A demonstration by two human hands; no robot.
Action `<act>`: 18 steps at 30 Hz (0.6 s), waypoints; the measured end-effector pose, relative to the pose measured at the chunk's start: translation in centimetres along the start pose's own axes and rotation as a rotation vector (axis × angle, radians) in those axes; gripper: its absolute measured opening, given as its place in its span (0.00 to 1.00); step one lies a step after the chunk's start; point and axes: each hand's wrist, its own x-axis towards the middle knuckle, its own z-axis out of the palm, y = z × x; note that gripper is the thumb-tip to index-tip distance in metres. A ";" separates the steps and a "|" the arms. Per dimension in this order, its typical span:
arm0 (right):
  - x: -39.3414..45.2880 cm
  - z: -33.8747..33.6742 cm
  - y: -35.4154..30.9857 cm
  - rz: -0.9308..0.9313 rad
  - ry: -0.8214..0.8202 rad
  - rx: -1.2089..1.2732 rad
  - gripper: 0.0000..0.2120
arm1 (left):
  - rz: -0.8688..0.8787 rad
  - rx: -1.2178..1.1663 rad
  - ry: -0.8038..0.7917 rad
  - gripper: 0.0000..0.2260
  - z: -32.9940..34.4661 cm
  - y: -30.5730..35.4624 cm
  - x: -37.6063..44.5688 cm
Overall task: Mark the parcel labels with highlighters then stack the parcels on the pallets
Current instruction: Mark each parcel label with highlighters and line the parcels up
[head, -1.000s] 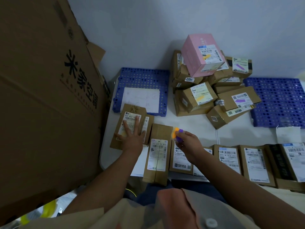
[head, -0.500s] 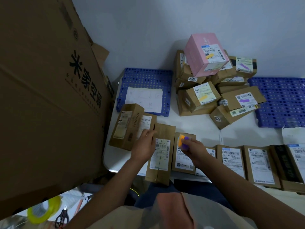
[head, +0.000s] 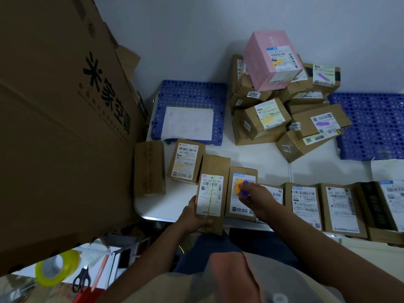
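My left hand [head: 193,216] grips the near end of a long brown parcel [head: 213,191] with a white label, at the table's front edge. My right hand [head: 258,199] holds an orange highlighter [head: 239,186] and a purple highlighter [head: 245,189] over the labelled parcel [head: 240,206] just right of it. Two more brown parcels [head: 185,161] lie to the left. A row of labelled parcels [head: 306,203] runs along the front edge to the right. Marked parcels are heaped on a pile [head: 284,119] topped by a pink box [head: 271,60].
A blue pallet [head: 192,92] holding a white sheet lies at the back left, another blue pallet [head: 371,127] at the right. A huge cardboard box [head: 61,117] walls off the left. A tape roll [head: 54,268] and scissors [head: 82,281] lie below it.
My left hand left the far-left parcels and took hold of the long parcel's near end. The left parcels have been shifted and turned. My right hand dropped lower over the neighbouring label.
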 end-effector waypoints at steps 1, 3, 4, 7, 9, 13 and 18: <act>-0.1 0.0 0.0 -0.003 -0.001 0.004 0.17 | 0.002 -0.015 -0.002 0.47 0.0 0.6 -0.9; -0.1 -0.2 -0.1 -0.010 -0.002 0.011 0.17 | 0.000 -0.037 -0.017 0.43 0.0 1.3 -1.8; -0.2 -0.3 -0.1 -0.011 -0.002 0.015 0.18 | -0.004 -0.044 -0.015 0.42 0.1 1.4 -2.0; -0.2 -0.5 -0.1 -0.011 0.015 0.028 0.19 | -0.010 -0.073 -0.001 0.41 0.2 1.1 -2.0; -0.3 -0.7 -0.1 -0.003 0.022 0.038 0.20 | 0.001 -0.084 0.025 0.40 0.2 1.1 -2.0; -0.5 -0.8 0.1 0.007 0.010 0.038 0.20 | 0.049 -0.110 0.128 0.36 -0.3 2.1 -1.4; -0.7 -0.7 -0.2 -0.005 0.000 0.053 0.16 | 0.007 0.049 0.162 0.31 -0.7 3.9 -0.8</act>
